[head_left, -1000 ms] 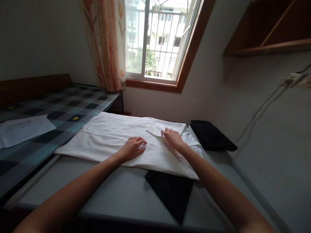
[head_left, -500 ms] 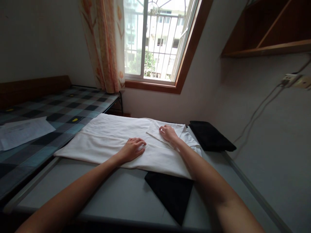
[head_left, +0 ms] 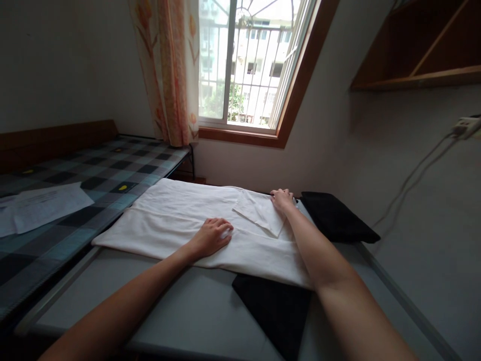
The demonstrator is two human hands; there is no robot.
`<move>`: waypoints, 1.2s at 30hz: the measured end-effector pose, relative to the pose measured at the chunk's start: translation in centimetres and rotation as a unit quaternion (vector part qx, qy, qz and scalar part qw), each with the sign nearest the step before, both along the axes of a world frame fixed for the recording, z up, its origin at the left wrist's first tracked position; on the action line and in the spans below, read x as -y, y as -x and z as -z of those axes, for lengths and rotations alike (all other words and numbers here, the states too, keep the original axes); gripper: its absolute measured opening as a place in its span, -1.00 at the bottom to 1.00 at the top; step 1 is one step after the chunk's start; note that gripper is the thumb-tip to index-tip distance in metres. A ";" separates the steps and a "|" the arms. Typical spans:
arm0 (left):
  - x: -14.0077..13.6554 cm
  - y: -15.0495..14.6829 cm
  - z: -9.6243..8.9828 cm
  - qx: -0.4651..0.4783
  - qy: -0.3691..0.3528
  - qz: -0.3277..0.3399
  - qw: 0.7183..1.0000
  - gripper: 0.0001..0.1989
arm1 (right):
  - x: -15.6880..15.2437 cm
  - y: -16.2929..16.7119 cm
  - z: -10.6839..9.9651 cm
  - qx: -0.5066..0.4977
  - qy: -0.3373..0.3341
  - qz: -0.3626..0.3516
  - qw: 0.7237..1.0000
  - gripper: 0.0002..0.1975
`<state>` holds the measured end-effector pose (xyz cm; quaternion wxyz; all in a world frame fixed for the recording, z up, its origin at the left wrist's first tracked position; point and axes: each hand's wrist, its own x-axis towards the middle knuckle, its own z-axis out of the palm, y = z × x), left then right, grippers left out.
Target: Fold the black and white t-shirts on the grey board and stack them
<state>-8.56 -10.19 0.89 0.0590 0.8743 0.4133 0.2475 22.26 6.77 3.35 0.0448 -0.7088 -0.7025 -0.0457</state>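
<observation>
A white shirt (head_left: 169,220) lies spread in a long folded shape across a grey board-like tabletop (head_left: 180,306). Near its right end a sleeve-like flap (head_left: 259,213) is turned over on top. My left hand (head_left: 212,236) rests on the middle of the shirt, palm down, its fingers slightly bent over the fabric. At the shirt's far right edge, my right hand (head_left: 282,199) touches the corner of the flap with its fingers spread. A black cloth (head_left: 274,311) pokes out from under the near edge as a pointed piece.
Right of the shirt lies a folded black item (head_left: 338,215) against the wall. To the left is a checked mattress (head_left: 150,158) with paper sheets (head_left: 52,205) on it. A curtain (head_left: 175,75) hangs beside the barred window (head_left: 251,75); a wooden shelf (head_left: 417,80) juts out upper right.
My right hand has moved right and away from me, off the middle of the flap to its outer corner. The flap now lies flatter. My left hand stays on the shirt.
</observation>
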 end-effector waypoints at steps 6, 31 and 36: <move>0.0 0.0 0.1 0.000 0.004 -0.001 1.000 -0.76 | 0.1 -0.3 -0.2 0.030 -0.030 -0.011 0.999 -0.76; -0.2 0.2 0.0 -0.004 0.010 0.005 1.000 -0.75 | 12.5 -2.0 0.6 0.048 -0.206 -0.102 0.972 -0.75; -0.4 0.4 0.2 0.033 0.034 0.002 0.999 -0.72 | 13.0 -2.3 1.9 0.029 -0.211 -0.141 0.967 -0.82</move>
